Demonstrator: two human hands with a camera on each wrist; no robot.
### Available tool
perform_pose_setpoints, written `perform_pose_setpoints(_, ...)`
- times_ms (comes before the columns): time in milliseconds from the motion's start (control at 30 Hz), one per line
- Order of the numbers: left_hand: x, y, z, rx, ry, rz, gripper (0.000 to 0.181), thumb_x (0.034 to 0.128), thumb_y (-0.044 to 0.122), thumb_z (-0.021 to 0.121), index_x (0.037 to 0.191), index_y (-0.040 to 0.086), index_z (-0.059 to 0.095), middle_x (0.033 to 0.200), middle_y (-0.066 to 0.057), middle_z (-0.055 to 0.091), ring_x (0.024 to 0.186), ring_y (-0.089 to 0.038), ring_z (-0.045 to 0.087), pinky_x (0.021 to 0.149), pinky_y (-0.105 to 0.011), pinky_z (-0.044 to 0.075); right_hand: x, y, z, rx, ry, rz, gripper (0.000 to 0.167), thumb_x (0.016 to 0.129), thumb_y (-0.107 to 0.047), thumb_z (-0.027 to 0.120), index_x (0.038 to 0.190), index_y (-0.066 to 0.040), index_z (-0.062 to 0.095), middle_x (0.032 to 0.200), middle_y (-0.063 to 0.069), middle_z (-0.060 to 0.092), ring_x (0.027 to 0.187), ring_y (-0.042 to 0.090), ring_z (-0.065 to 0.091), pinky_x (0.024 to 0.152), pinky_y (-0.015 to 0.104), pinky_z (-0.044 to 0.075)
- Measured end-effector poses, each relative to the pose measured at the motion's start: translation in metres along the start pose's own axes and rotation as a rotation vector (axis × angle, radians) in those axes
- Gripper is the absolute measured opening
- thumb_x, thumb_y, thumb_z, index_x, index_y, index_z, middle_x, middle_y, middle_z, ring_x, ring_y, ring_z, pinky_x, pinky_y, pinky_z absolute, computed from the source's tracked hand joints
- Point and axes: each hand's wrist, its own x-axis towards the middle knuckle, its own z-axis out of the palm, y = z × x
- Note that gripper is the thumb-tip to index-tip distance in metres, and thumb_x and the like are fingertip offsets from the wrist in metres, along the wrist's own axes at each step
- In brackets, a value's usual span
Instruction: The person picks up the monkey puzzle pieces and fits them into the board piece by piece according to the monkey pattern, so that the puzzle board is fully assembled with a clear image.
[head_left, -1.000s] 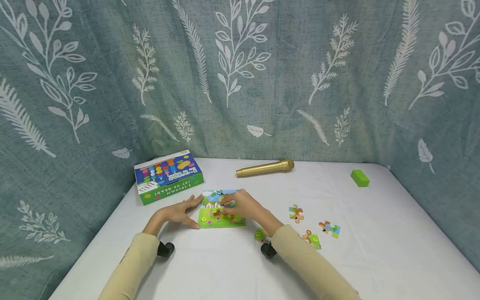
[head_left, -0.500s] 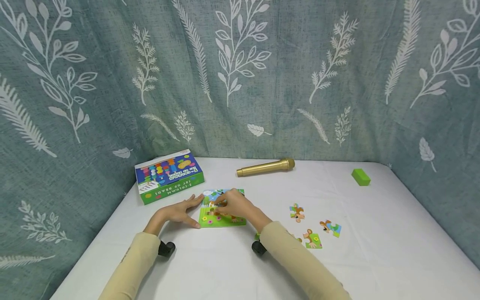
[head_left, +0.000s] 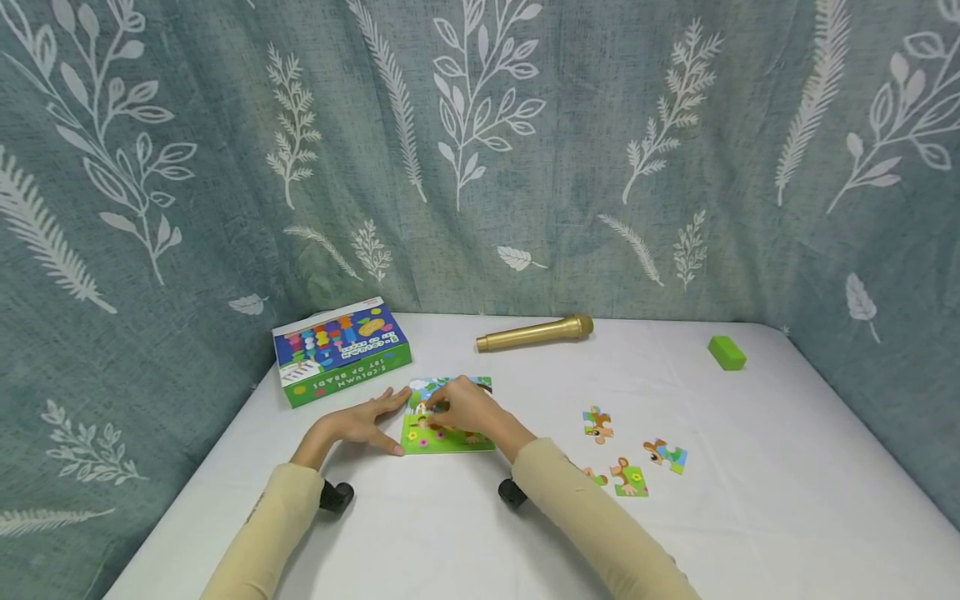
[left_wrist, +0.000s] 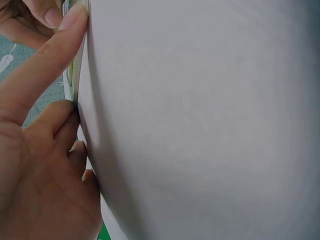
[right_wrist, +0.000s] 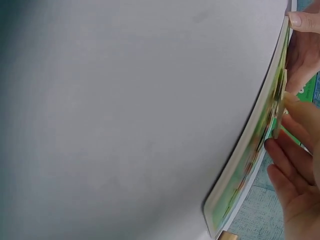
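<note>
A jigsaw puzzle board [head_left: 450,442] with a bright green meadow picture lies flat on the white table. My left hand [head_left: 362,422] rests at its left edge, thumb and fingers spread, with the thumb against the near left corner. Over the middle of the board, my right hand [head_left: 467,406] pinches a puzzle piece [right_wrist: 279,112] between thumb and fingers. That piece stands tilted at the board's surface in the right wrist view; its picture cannot be made out. Part of the board is hidden under the right hand.
Loose puzzle pieces lie right of the board, among them a brown-and-blue one [head_left: 597,425], another [head_left: 666,456] and a green one [head_left: 630,478]. A bead-set box [head_left: 342,350] stands back left, a gold microphone [head_left: 534,333] at the back, a green block [head_left: 727,353] far right.
My right hand has shifted left across the board with the puzzle piece. Its sleeve now covers a green piece seen earlier near the wrist. The left hand stays at the board's edge.
</note>
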Motion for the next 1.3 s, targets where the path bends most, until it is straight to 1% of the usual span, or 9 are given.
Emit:
perform_pose_setpoints(133, 0.000, 0.001, 0.000, -0.004, 0.001, 0.003, 0.108, 0.0760, 0.038, 0.082, 0.156, 0.016, 0.013, 0.159, -0.021, 0.003, 0.145, -0.040, -0.002, 0.110, -0.067, 0.005, 0.003, 0.001, 0.003, -0.054, -0.006, 0.013, 0.024, 0.086, -0.023, 0.074, 0.105, -0.009, 0.076, 0.099, 0.000, 0.073, 0.073, 0.000, 0.059, 0.077, 0.017, 0.051)
perform_pose_setpoints(333, 0.000, 0.002, 0.000, 0.000, 0.000, -0.002, 0.108, 0.0759, 0.039, 0.082, 0.156, 0.016, 0.012, 0.159, -0.021, 0.003, 0.144, -0.041, -0.002, 0.110, -0.067, 0.004, 0.006, 0.001, 0.005, -0.095, -0.008, 0.011, 0.019, 0.086, -0.022, 0.074, 0.102, -0.011, 0.077, 0.101, -0.002, 0.073, 0.096, 0.011, 0.067, 0.086, 0.021, 0.052)
perform_pose_setpoints(667, 0.000, 0.002, -0.001, 0.027, -0.014, -0.011, 0.108, 0.0768, 0.040, 0.081, 0.156, 0.017, 0.011, 0.160, -0.019, 0.003, 0.145, -0.039, -0.002, 0.111, -0.065, 0.005, 0.003, -0.008, 0.004, -0.171, -0.022, 0.022, 0.015, 0.088, -0.020, 0.073, 0.097, -0.010, 0.078, 0.100, -0.001, 0.073, 0.097, 0.013, 0.066, 0.084, 0.022, 0.053)
perform_pose_setpoints(833, 0.000, 0.003, -0.001, 0.025, -0.018, 0.006, 0.107, 0.0771, 0.038, 0.081, 0.156, 0.013, 0.012, 0.159, -0.021, 0.004, 0.145, -0.040, -0.001, 0.111, -0.066, 0.005, -0.002, -0.010, -0.002, -0.160, -0.051, 0.025, 0.026, 0.087, -0.025, 0.073, 0.106, -0.008, 0.075, 0.107, 0.002, 0.072, 0.104, 0.017, 0.065, 0.089, 0.026, 0.051)
perform_pose_setpoints(1000, 0.000, 0.000, -0.002, 0.058, -0.012, 0.012, 0.107, 0.0768, 0.039, 0.081, 0.156, 0.012, 0.013, 0.159, -0.021, 0.005, 0.145, -0.040, 0.001, 0.112, -0.064, 0.007, -0.016, 0.001, -0.017, 0.008, -0.017, 0.020, 0.036, 0.086, -0.024, 0.074, 0.115, -0.003, 0.071, 0.114, 0.009, 0.069, 0.090, 0.019, 0.069, 0.087, 0.030, 0.053)
perform_pose_setpoints(1100, 0.001, -0.001, -0.002, 0.070, 0.022, 0.017, 0.108, 0.0742, 0.040, 0.083, 0.155, 0.013, 0.017, 0.159, -0.021, 0.009, 0.145, -0.038, 0.005, 0.113, -0.061, 0.009, -0.028, 0.009, -0.026, 0.077, 0.035, -0.018, 0.037, 0.086, -0.022, 0.074, 0.116, 0.000, 0.069, 0.115, 0.014, 0.068, 0.091, 0.024, 0.069, 0.086, 0.036, 0.054)
perform_pose_setpoints(1133, 0.001, -0.001, -0.003, 0.069, 0.031, 0.021, 0.108, 0.0731, 0.040, 0.083, 0.155, 0.013, 0.018, 0.159, -0.021, 0.010, 0.145, -0.038, 0.007, 0.113, -0.060, 0.009, -0.034, 0.011, -0.030, 0.091, 0.048, -0.023, 0.037, 0.086, -0.021, 0.074, 0.116, 0.001, 0.069, 0.116, 0.015, 0.067, 0.082, 0.024, 0.069, 0.084, 0.037, 0.054)
perform_pose_setpoints(1233, 0.002, 0.000, -0.004, 0.071, 0.044, 0.032, 0.109, 0.0704, 0.040, 0.085, 0.154, 0.012, 0.022, 0.158, -0.021, 0.013, 0.145, -0.038, 0.011, 0.114, -0.059, 0.011, -0.051, 0.019, -0.037, 0.103, 0.069, -0.039, 0.037, 0.087, -0.021, 0.073, 0.116, 0.001, 0.069, 0.108, 0.016, 0.070, 0.053, 0.015, 0.054, 0.072, 0.033, 0.052)
perform_pose_setpoints(1300, 0.003, 0.001, -0.005, 0.078, 0.042, 0.039, 0.109, 0.0699, 0.040, 0.086, 0.154, 0.012, 0.023, 0.158, -0.021, 0.014, 0.145, -0.038, 0.012, 0.114, -0.058, 0.012, -0.063, 0.024, -0.042, 0.104, 0.086, -0.039, 0.037, 0.087, -0.021, 0.073, 0.117, -0.001, 0.068, 0.107, 0.015, 0.070, 0.048, 0.011, 0.040, 0.068, 0.031, 0.049)
